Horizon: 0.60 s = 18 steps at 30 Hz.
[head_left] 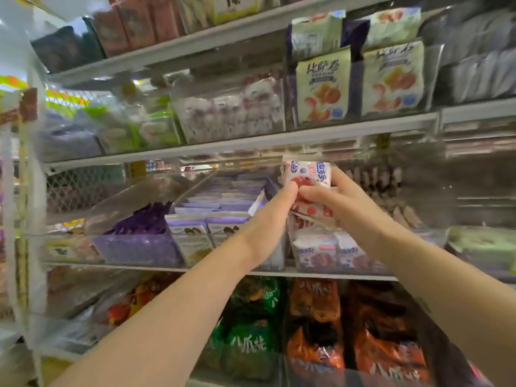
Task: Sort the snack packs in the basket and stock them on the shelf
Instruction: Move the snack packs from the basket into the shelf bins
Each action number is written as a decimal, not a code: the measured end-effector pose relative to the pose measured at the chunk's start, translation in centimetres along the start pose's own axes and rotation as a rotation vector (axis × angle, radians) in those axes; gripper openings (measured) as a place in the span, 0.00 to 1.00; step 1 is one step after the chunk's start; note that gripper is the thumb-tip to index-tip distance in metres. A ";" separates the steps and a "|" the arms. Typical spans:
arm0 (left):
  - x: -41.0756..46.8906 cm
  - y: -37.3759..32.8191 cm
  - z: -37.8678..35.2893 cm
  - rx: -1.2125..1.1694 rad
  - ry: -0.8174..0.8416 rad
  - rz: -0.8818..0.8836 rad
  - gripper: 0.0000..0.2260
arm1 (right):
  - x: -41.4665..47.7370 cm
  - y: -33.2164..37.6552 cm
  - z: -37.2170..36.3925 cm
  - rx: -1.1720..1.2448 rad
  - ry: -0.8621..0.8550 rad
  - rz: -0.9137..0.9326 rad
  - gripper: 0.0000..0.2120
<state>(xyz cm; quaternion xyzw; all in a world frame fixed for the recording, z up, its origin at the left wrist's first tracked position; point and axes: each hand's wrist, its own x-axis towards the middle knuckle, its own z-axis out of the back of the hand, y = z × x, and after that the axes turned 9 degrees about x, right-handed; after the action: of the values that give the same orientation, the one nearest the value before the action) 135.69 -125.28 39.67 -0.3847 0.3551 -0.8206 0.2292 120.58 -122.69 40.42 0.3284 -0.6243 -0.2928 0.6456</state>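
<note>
A small white-and-pink plastic snack pack with blue lettering (308, 171) is held just above a clear plastic bin (321, 267) on the middle white metal shelf (111, 266). The left hand (272, 210) pinches its left edge; the right hand (340, 205) curls round its lower right. It would sit best lowered upright, label forward, among the matching packs (318, 250). One pack is raised by two hands; the bin's packs are too blurred to count.

One wide-angle camera, worn on the head, faced the shelf (240, 141) from close up, roughly level with its front edge. The view sat tilted, so the shelf rose toward the right, and took in tiers (212, 37) above and below it.
</note>
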 end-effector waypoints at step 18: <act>4.7 4.6 3.2 1.092 -0.163 -0.049 0.17 | 11.8 -5.5 6.5 -1.545 -0.193 -0.337 0.40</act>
<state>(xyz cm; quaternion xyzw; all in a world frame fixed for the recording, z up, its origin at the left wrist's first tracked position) 135.91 -132.66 39.82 -0.2803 -0.1498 -0.8583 0.4029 114.87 -135.71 43.31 -0.1492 -0.2396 -0.7636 0.5807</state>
